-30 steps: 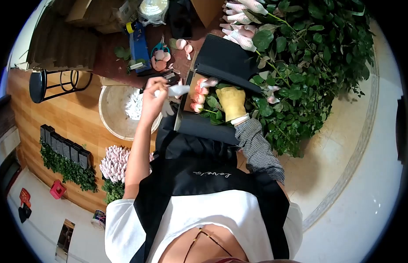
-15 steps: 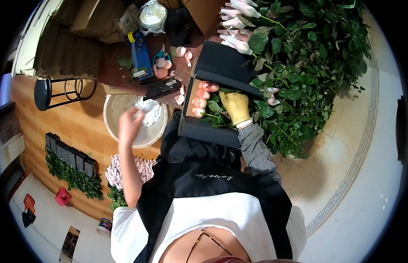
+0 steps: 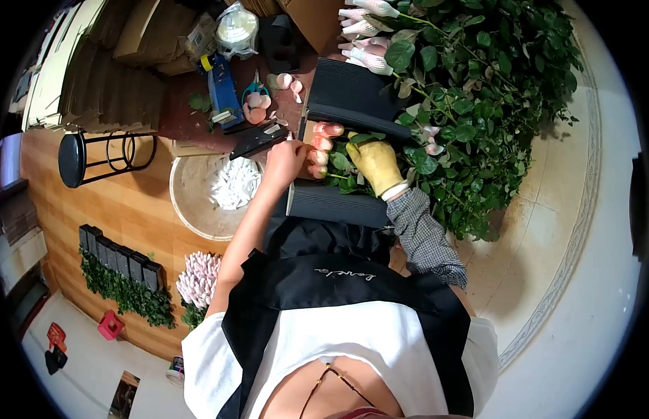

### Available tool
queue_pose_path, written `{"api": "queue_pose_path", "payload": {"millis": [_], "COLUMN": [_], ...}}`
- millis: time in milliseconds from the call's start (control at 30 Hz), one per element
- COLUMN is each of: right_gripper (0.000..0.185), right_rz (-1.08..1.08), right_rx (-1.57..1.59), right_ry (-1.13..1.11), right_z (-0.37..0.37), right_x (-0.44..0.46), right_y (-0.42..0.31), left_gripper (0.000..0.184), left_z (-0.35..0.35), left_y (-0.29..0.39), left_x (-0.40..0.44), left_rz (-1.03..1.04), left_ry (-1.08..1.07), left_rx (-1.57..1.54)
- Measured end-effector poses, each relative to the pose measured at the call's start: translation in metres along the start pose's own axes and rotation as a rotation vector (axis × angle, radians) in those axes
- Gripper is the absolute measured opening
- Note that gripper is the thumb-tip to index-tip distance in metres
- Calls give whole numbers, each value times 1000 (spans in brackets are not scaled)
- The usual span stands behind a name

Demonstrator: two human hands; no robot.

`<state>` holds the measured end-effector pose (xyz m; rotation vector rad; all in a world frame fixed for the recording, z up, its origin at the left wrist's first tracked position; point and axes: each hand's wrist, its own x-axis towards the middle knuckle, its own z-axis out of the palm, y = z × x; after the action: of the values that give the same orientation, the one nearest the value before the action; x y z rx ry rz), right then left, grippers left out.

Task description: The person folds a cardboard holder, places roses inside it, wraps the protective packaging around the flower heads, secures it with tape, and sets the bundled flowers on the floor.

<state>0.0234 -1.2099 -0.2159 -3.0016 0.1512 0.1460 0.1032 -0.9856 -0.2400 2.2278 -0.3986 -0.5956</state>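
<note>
So we've got the pink roses [image 3: 317, 157] lined up in a black corrugated box [image 3: 337, 204], right between our two hands. The bare left hand [image 3: 287, 164] has its fingers bent in close by the blooms at the box's near-left edge; they're partly hidden, so we can't tell how open they are or if they've got hold of anything. Our gloved right hand [image 3: 375, 166] curls its fingers over the leaves and stems, but we can't tell how tightly.

Left of the bare fingers there's a pale tub [image 3: 190, 188] with a pile of white pieces [image 3: 235, 183] inside, and our forearm cuts across its rim. Just beyond those fingers, a dark flat object [image 3: 257, 141], loose petals [image 3: 255, 109] and scissors [image 3: 255, 86] clutter the reddish bench [image 3: 181, 105]. Past the gloved fingers, the box's raised flap [image 3: 359, 124] and a huge leafy heap [image 3: 478, 119] crowd that side.
</note>
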Motion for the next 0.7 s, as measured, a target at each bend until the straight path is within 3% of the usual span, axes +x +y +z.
{"api": "queue_pose_path", "payload": {"millis": [67,100,200,233,333,433,567,633,700], "right_gripper": [35,21,18,18,26,27,25,22,20], "right_rz": [-87,-92,-123,-67,-32,-190,-172,-332,-367], "right_rx": [151,258,384,485,176,68,-56,-94,-85], "right_ry": [65,111,130,14,-385,-391,-426,-213,-203], "right_z": [-29,-51,-66,-60,-35,-30,-31,-10,0], "right_x": [-4,-5,-13,-16,-7,0,-1,1,5], "right_y": [-10,-21,-41,-45,-45,-37,-42,-39,-34], "left_gripper": [22,22,22,22,24,26,27,27,27], "left_z": [2,2,3,4,6,1,3,5,5], "left_y": [3,3,5,4,-2,4,-7,-13,-17], "left_x": [-7,-12,-19,-18,-12,-14,-11,-10,-9], "left_rz": [40,81,9,3,62,66,115,21,22], "left_ry": [73,144,68,74,35,13,-26,-73,-75], "left_rx": [53,98,72,81,55,96,41,-78,-93]}}
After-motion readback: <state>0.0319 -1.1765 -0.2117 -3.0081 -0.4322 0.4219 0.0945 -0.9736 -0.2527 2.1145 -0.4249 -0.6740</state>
